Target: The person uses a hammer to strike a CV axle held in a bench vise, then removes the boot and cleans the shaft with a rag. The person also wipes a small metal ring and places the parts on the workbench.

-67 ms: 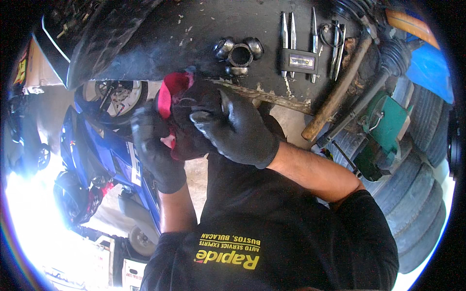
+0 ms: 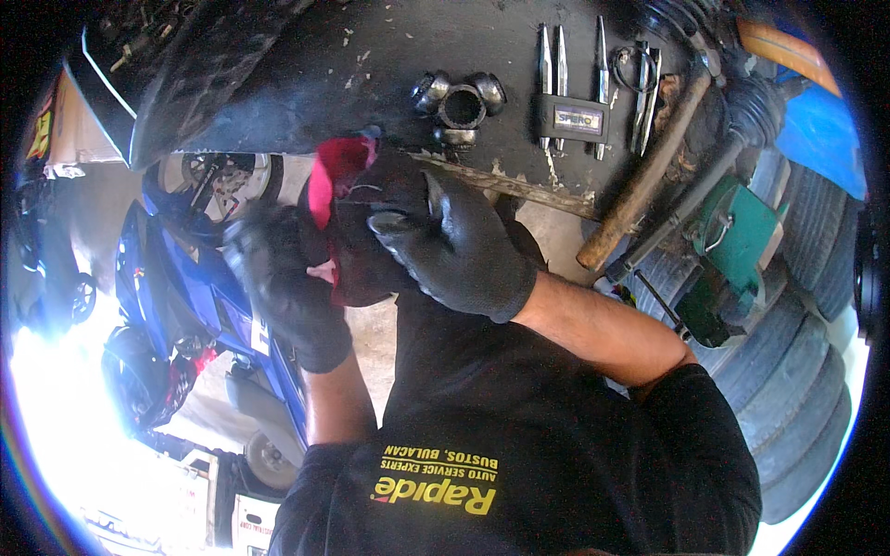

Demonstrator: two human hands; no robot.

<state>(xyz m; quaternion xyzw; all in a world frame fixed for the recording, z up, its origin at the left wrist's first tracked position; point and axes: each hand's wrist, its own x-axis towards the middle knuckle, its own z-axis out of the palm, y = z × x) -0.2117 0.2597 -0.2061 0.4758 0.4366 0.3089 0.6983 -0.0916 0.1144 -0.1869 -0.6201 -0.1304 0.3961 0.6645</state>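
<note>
My right hand (image 2: 454,246), in a black glove, is closed on a bunched rag (image 2: 357,250), dark with red and pink parts. The rag hangs in front of me at the bench's near edge; whether something is wrapped inside it is hidden. To its left is my left hand (image 2: 283,278), also gloved in black. Motion smears its fingers, so their grip does not show. On the dark workbench (image 2: 371,83), just beyond the rag, lies a greasy metal tripod joint (image 2: 461,107) with three rollers around a ring.
Chrome pointed tools in a dark holder (image 2: 575,118) lie at the bench's right, near a wooden handle (image 2: 644,171) and a drive shaft with a ribbed boot (image 2: 756,107). A green vise (image 2: 742,236) and stacked tires (image 2: 788,408) stand right. A blue motorcycle (image 2: 199,278) is left.
My left hand has swung left, a little away from the rag, and is more blurred. My right hand and the rag have barely shifted.
</note>
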